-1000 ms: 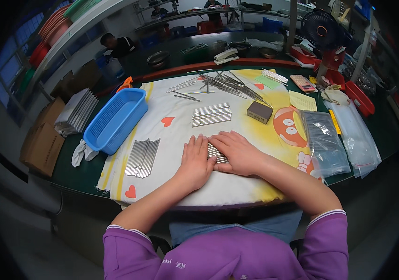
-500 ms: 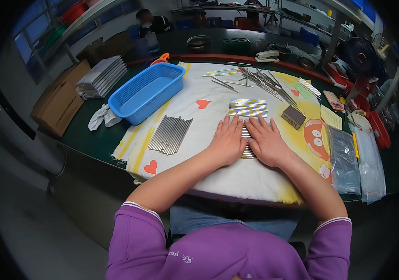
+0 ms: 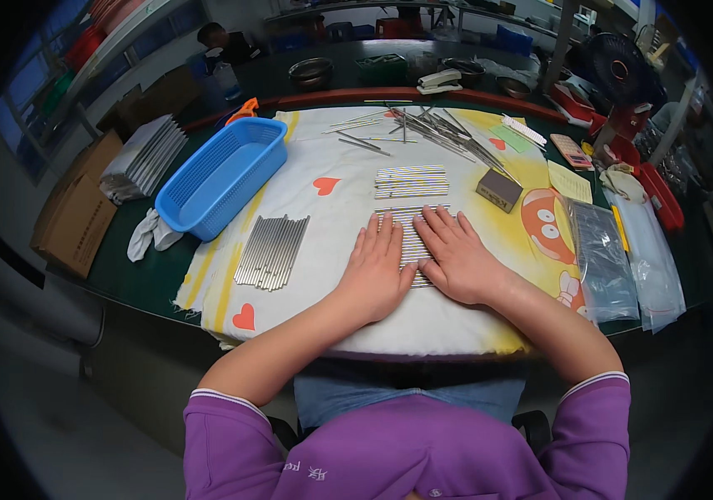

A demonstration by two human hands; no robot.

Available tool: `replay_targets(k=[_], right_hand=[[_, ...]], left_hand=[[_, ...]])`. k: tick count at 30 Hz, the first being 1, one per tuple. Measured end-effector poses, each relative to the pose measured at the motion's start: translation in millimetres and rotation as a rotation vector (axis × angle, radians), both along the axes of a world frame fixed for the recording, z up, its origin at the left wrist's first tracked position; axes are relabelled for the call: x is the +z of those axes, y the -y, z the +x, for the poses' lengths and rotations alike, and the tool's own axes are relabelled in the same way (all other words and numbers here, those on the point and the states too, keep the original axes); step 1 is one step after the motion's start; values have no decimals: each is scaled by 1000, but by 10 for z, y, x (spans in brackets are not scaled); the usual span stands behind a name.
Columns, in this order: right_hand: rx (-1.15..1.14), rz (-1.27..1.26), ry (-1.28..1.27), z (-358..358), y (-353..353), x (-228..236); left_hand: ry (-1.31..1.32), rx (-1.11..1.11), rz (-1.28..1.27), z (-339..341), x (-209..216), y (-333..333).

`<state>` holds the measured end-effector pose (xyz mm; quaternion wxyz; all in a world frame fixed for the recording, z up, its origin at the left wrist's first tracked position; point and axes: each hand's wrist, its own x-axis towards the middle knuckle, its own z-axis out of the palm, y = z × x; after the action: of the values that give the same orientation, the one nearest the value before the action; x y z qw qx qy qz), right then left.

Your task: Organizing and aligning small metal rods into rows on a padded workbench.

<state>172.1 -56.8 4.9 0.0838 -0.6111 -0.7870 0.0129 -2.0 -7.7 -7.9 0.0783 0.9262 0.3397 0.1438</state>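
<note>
Both my hands lie flat with fingers stretched over a row of thin shiny metal rods (image 3: 413, 237) on the cloth-covered table. My left hand (image 3: 376, 267) rests along the row's left side. Across its right side lies my right hand (image 3: 459, 260), its thumb close to the left thumb. Neither hand grips anything, and the palms hide part of the rods. Just beyond the fingertips is a second row of rods (image 3: 411, 181). Left of my left hand, more rods (image 3: 271, 252) are lined up side by side.
A loose pile of rods (image 3: 455, 135) lies at the far side, near a small dark box (image 3: 498, 191). At left stands a blue plastic basket (image 3: 225, 177), beside wrapped stacks (image 3: 146, 158) and a cardboard box (image 3: 77, 204). Plastic bags (image 3: 636, 258) lie at right; a person (image 3: 227, 46) sits beyond.
The hands have drawn a little apart, the left one outward, so more of the rods between them shows. The whole view has shifted slightly.
</note>
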Motion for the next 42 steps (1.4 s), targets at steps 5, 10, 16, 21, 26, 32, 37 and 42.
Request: replay_targets(k=[5,10,16,21,26,32,37,42], right_hand=[[63,-11,-3,-71,360,60],[66,-2,7,-60,316,7],[-75,25,30,163,-273,110],[-156,100,-129,353,-171,312],[-139,121,-186,342,-23,286],[15,-16,-88,188,143,42],[48,42,-67,96,273,3],[110,78,-110,129,207,1]], left_hand=[[-30,-60,4,-144,28,345],[-44,-41,25,-123,5,324],[60,126,-52,131,-34,-376],[89,135,-31,154,97,-961],[-35,-23,-32,466,68,-1083],[-89,-8,31,538,-1,-956],[-104,-25,17,495,5,-781],[6,-59,109,603,30,-1006]])
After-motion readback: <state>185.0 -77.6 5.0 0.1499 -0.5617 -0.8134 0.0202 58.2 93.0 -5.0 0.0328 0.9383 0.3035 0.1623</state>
